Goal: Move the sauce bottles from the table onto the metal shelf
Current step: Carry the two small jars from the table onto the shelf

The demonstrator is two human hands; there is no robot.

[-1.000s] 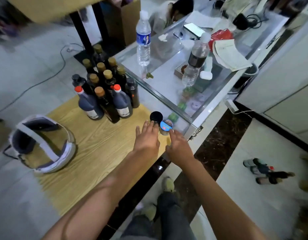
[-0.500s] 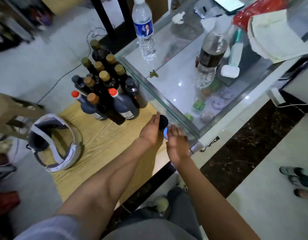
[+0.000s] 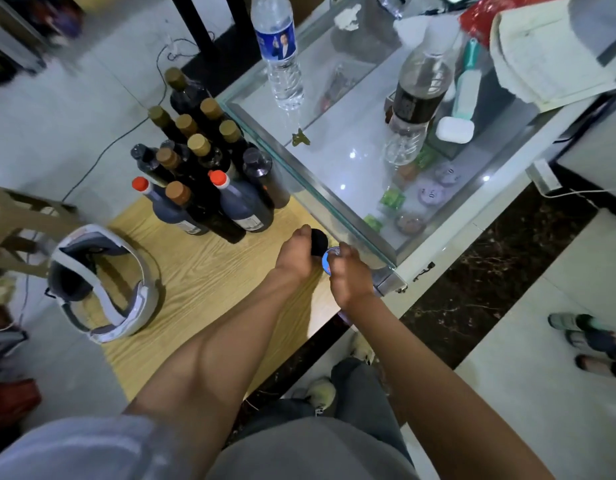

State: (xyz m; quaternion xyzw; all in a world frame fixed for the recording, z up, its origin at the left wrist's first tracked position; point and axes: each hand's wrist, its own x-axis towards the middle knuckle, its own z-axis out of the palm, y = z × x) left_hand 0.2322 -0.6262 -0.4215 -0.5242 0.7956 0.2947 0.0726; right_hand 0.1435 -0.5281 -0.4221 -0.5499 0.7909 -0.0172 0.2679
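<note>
Wood surface: the pale wooden table carries everything the task concerns; only the head view is available.
Sauce bottles: a tight cluster of dark bottles stands upright at the far end of the table, against the edge of the glass counter; two in the front row have red caps, most others brown or gold ones.
Two nearest items: a black-topped jar and a blue-lidded jar stand side by side at the table's right edge, apart from the cluster.
Left hand: the left hand is curled over the black-topped jar, fingers bent round its side; the fingertips are hidden behind the hand.
Right hand: the right hand grips the blue-lidded jar from the right, fingers wrapped round it so only part of the lid shows.
Metal shelf: not in view, so its direction cannot be told.
Step in hand: by my reading, grasping the first pair, one per hand; neither looks lifted yet, and the whole cluster remains to be moved.
Next move: likely a straight lift clear of the counter's glass corner, then a turn toward the shelf, keeping both jars upright.
Other things: a white headset lies on the table's left; a water bottle stands on the counter.
</note>
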